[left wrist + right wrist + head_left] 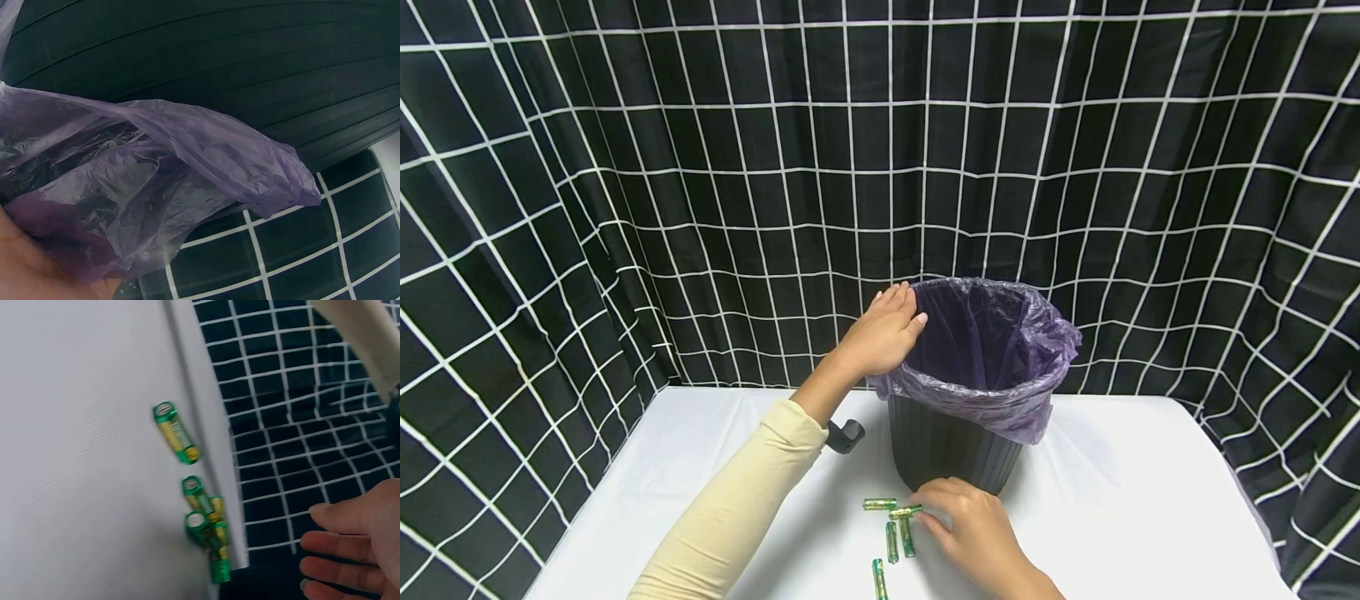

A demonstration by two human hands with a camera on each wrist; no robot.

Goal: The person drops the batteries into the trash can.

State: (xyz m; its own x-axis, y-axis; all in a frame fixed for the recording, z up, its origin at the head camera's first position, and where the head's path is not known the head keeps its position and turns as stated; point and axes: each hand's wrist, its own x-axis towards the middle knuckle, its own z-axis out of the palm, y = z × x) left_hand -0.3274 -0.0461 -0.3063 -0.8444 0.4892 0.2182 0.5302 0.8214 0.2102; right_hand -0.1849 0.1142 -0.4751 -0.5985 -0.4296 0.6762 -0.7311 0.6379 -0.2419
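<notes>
A dark ribbed trash bin stands on the table, lined with a purple plastic bag folded over its rim. My left hand rests on the left side of that rim, fingers extended over the bag. The left wrist view shows the bag's loose edge against the palm. Several green-and-gold batteries lie in front of the bin, one battery across another. Beside them is my right hand, fingers loosely bent. In the right wrist view, nothing sits between its fingers, which are apart from the batteries.
The white table carries the bin and batteries. A dark curved object shows by the left forearm. Black curtains with a white grid hang behind and at both sides.
</notes>
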